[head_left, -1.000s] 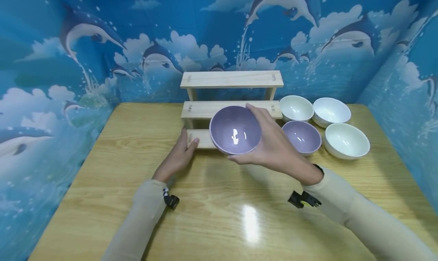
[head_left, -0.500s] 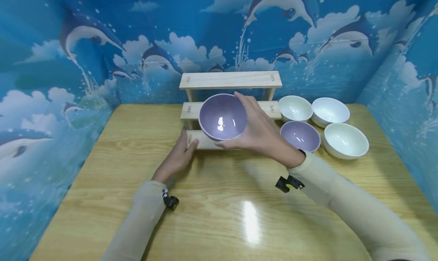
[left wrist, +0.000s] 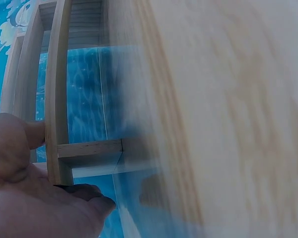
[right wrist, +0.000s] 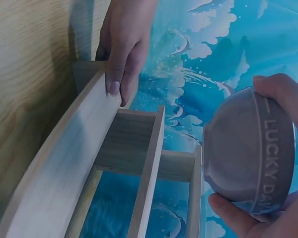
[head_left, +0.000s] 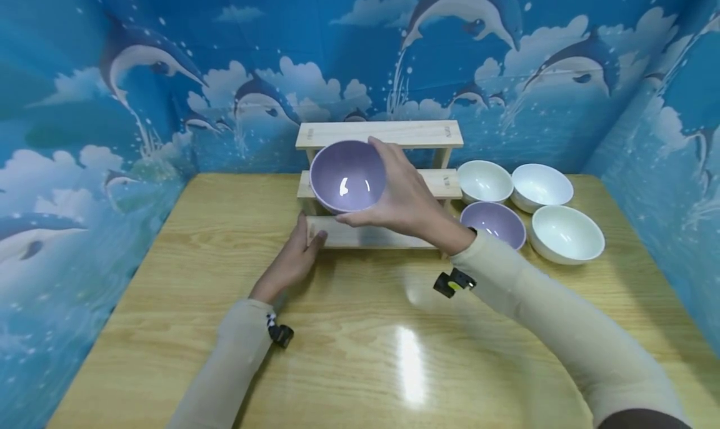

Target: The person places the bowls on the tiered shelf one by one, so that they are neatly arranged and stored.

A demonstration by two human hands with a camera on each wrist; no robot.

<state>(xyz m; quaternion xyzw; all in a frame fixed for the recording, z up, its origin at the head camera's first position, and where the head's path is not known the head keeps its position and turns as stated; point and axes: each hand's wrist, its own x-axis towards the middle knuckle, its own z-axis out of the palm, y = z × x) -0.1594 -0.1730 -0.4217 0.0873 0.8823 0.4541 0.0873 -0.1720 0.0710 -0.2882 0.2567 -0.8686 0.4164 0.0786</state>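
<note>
My right hand (head_left: 402, 191) grips a purple bowl (head_left: 347, 176) by its right side, thumb and fingers spread round it. The bowl hangs in the air in front of the middle step of a three-step wooden rack (head_left: 379, 134), its inside tilted toward me. In the right wrist view the bowl (right wrist: 248, 153) shows raised lettering, "LUCKY DAY". My left hand (head_left: 289, 260) holds the left end of the rack's lowest step. The left wrist view has the thumb on one side of that board (left wrist: 58, 99) and the fingers beneath its end.
Right of the rack stand a second purple bowl (head_left: 495, 222) and several pale bowls: a cream one (head_left: 485, 182), a white one (head_left: 542, 187) and a mint-white one (head_left: 567, 234). A dolphin-print cloth (head_left: 337, 54) walls in the wooden table (head_left: 349, 354).
My right hand has carried the purple bowl left and farther back, from over the lowest step to in front of the middle one. The left hand has stayed on the rack.
</note>
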